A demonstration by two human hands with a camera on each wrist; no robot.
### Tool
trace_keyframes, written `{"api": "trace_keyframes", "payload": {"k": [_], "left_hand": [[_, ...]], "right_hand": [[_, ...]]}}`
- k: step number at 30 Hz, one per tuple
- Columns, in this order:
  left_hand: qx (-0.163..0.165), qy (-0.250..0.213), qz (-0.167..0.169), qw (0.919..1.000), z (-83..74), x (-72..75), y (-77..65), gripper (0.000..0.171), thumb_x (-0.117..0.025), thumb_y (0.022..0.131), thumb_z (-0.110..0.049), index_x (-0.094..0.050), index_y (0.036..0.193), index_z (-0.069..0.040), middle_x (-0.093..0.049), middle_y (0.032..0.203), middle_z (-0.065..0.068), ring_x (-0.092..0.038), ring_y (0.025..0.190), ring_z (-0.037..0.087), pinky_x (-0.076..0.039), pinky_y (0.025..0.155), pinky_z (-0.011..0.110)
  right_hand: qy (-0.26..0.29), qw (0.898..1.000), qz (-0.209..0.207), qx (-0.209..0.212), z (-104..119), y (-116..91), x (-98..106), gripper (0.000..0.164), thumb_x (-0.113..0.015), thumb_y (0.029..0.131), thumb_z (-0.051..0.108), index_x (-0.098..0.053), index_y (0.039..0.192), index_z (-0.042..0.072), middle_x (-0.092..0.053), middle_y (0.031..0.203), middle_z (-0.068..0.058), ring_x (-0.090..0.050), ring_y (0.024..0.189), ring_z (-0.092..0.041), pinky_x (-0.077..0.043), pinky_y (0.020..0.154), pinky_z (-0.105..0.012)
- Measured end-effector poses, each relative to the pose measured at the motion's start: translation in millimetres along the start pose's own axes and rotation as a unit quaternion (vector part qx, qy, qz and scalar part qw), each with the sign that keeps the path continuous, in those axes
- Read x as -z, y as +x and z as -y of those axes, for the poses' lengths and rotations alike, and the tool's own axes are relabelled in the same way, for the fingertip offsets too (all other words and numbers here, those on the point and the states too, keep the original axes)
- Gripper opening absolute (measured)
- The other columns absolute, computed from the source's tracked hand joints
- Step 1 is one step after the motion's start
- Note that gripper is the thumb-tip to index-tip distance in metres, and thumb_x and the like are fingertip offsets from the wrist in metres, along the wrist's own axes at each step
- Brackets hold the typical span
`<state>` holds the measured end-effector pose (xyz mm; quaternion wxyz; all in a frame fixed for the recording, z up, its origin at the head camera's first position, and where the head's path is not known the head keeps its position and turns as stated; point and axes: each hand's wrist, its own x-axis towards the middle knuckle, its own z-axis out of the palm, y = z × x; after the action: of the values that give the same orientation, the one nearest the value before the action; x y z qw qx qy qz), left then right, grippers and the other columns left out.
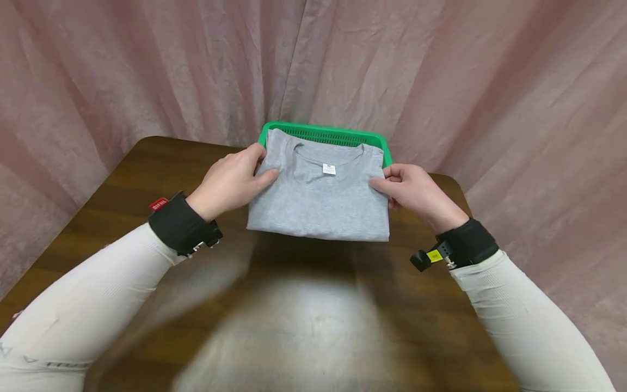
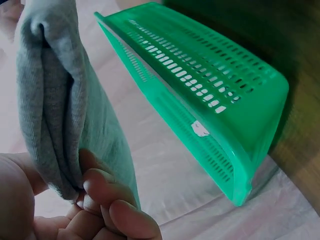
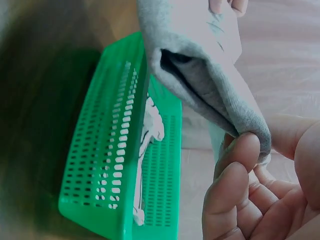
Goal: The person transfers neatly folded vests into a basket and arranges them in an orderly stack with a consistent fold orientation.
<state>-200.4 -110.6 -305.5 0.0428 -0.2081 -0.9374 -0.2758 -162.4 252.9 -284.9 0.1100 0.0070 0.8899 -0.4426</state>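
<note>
A folded grey T-shirt (image 1: 318, 201) with a white neck label (image 1: 329, 169) hangs level between both hands, collar side away from me. On its left edge my left hand (image 1: 235, 177) pinches the cloth, thumb on top and fingers beneath. My right hand (image 1: 416, 190) grips the right edge the same way. Both wrist views show the folded layers of the shirt (image 2: 52, 100) at the pinched edges. Behind and below it stands a green plastic basket (image 1: 323, 132), mostly hidden by the shirt in the head view. Apart from the basket, the shirt is held above it.
Inside the basket (image 3: 105, 150) lies something white with dark lines (image 3: 150, 125), partly hidden by the wall. The brown wooden table (image 1: 303, 326) spreads out toward me. A pink curtain (image 1: 343, 65) hangs right behind the table's far edge.
</note>
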Motion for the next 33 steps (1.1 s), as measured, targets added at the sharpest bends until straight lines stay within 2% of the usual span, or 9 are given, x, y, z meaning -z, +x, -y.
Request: {"api": "trace_keyframes", "payload": {"k": [9,18,26,33], "left_hand": [[0.008,0.011,-0.006,0.9999,7.5,-3.7,24.0,0.029,-0.066,0.109,-0.032,-0.053,0.101,-0.007,-0.045,0.079,0.009,-0.047,0.07,0.029,-0.035,0.064,0.041],[0.016,0.014,-0.004,0.9998,8.5,-13.2,45.4,0.031,-0.066,0.11,-0.032,-0.052,0.099,-0.007,-0.043,0.078,0.007,-0.047,0.069,0.026,-0.035,0.063,0.039],[0.029,0.024,-0.001,0.9993,7.5,-18.0,63.3,0.029,-0.063,0.111,-0.035,-0.056,0.112,-0.006,-0.05,0.085,0.009,-0.052,0.076,0.029,-0.038,0.067,0.041],[0.038,0.017,0.0,0.9991,7.8,-22.2,76.4,0.031,-0.063,0.112,-0.035,-0.057,0.117,-0.005,-0.054,0.091,0.012,-0.055,0.083,0.032,-0.04,0.073,0.045]], "right_hand": [[0.005,1.0,-0.011,0.007,3.1,22.6,3.0,0.038,-0.075,0.107,0.038,-0.067,0.119,0.003,-0.059,0.072,0.003,-0.055,0.071,-0.018,-0.054,0.074,-0.034],[0.007,1.0,-0.025,-0.005,-1.3,38.6,8.5,0.038,-0.074,0.107,0.038,-0.067,0.117,0.002,-0.062,0.078,0.004,-0.058,0.079,-0.019,-0.055,0.08,-0.035],[0.001,0.999,-0.04,-0.006,-2.9,53.7,15.2,0.037,-0.073,0.107,0.037,-0.064,0.115,0.002,-0.056,0.077,0.004,-0.055,0.08,-0.02,-0.054,0.079,-0.035],[-0.009,0.999,-0.051,-0.008,-3.7,65.7,18.9,0.038,-0.073,0.108,0.038,-0.064,0.117,0.002,-0.053,0.08,0.0,-0.055,0.079,-0.021,-0.053,0.074,-0.032]]}}
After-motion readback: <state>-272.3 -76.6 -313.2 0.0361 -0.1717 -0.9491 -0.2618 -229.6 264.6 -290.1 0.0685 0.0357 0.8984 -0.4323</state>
